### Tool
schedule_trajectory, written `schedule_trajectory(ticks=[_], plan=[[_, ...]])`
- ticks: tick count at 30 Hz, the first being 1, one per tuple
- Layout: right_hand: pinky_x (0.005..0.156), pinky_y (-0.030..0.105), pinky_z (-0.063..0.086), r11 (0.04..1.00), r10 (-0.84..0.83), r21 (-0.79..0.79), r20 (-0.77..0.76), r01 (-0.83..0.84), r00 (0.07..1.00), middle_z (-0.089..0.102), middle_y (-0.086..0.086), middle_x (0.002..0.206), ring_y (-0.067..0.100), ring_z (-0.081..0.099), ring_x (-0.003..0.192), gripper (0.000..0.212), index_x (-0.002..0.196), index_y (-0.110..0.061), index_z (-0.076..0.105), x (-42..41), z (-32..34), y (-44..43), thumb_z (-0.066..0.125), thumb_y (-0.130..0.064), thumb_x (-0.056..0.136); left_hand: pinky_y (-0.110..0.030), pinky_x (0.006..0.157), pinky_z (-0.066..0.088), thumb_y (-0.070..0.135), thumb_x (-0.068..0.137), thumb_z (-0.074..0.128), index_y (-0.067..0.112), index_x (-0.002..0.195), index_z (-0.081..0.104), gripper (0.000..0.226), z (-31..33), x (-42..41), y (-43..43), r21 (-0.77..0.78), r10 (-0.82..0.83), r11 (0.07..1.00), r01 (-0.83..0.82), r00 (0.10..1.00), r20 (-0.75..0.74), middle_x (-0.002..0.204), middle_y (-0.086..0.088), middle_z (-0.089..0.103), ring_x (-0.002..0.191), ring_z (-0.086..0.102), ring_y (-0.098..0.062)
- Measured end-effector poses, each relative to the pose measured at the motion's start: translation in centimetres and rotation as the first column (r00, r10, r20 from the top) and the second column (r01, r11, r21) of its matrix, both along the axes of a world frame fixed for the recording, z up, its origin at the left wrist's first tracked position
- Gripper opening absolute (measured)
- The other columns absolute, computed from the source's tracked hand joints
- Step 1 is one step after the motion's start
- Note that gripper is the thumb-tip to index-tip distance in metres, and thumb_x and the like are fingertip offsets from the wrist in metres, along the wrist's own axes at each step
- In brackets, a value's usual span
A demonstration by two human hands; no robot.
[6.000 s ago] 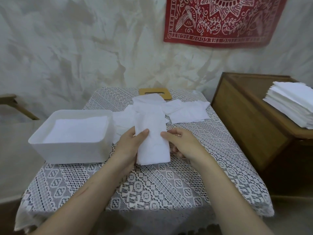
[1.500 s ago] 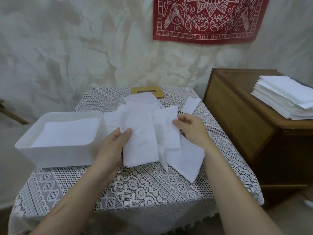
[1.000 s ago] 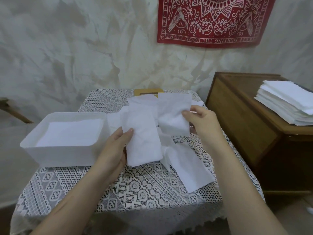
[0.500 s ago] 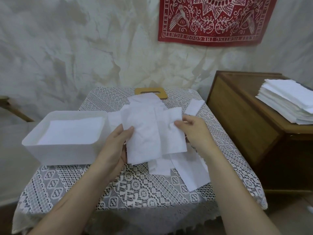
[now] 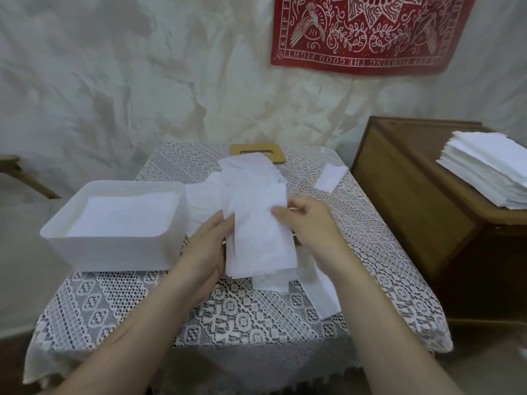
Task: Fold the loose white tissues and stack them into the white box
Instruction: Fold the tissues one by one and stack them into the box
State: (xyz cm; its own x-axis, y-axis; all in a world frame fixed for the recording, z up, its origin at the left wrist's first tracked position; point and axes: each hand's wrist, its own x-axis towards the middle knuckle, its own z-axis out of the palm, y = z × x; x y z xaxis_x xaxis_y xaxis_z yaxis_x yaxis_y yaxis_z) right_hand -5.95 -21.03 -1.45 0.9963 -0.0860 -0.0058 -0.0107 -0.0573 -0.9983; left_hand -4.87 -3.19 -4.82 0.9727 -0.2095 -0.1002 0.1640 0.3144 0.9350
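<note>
Both hands clamp their fingers (image 5: 281, 219) on one folded tissue (image 5: 259, 232), the left hand (image 5: 204, 252) at its left edge and the right hand (image 5: 312, 226) at its right. It is a long, crinkled white strip held over the table (image 5: 242, 317), just right of the single white box (image 5: 114, 252). The loose tissues (image 5: 245, 172) behind and beneath it overlap too much to count, and one lone tissue (image 5: 330, 178) lies apart.

The folded white tissue (image 5: 258, 232) hides the fingertips of the left hand (image 5: 205, 252) and the lower fingers of the right hand (image 5: 310, 226). Loose white tissues (image 5: 248, 172) cover the slotted wooden lid (image 5: 281, 156) along its near edge. The top edge crops the red printed wall cloth (image 5: 365, 32); the right edge crops the stacked white tissues (image 5: 484, 172).
</note>
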Motion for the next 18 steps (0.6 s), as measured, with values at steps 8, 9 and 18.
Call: schedule_trajectory(ticks=[8,9,18], plan=[[0.057,0.026,0.056,0.999,-0.009,0.034,0.006,0.009,1.0,0.079,0.003,0.084,0.014,0.073,0.071,0.011,0.1,-0.01,0.075,-0.03,-0.46,0.67,0.064,-0.01,0.097,-0.049,0.098,0.056,0.039,0.111,0.043,0.02,0.131,0.068,0.037,-0.14,0.06,-0.05,0.017,0.016,1.0,-0.015,0.999,-0.043,0.125,-0.002,0.075,0.116,0.071,-0.02],[0.058,0.027,0.057,0.999,-0.011,0.035,0.009,0.01,1.0,0.079,0.005,0.085,0.014,0.073,0.071,0.011,0.101,-0.009,0.075,-0.01,-0.52,0.79,0.064,-0.01,0.097,-0.048,0.098,0.056,0.039,0.111,0.041,0.02,0.13,0.068,0.038,-0.02,-0.06,-0.14,0.009,0.014,1.0,-0.014,0.999,-0.044,0.124,-0.002,0.075,0.116,0.071,-0.02],[0.067,0.03,0.056,1.0,0.021,0.015,0.071,-0.022,0.997,0.078,0.005,0.084,0.015,0.072,0.073,0.011,0.089,-0.015,0.074,0.36,-0.88,0.94,0.067,-0.009,0.095,-0.046,0.101,0.052,0.039,0.109,0.044,0.02,0.127,0.067,0.035,0.23,-0.39,-0.14,-0.004,-0.009,1.0,0.009,1.0,-0.008,0.124,-0.001,0.075,0.116,0.071,-0.017]])
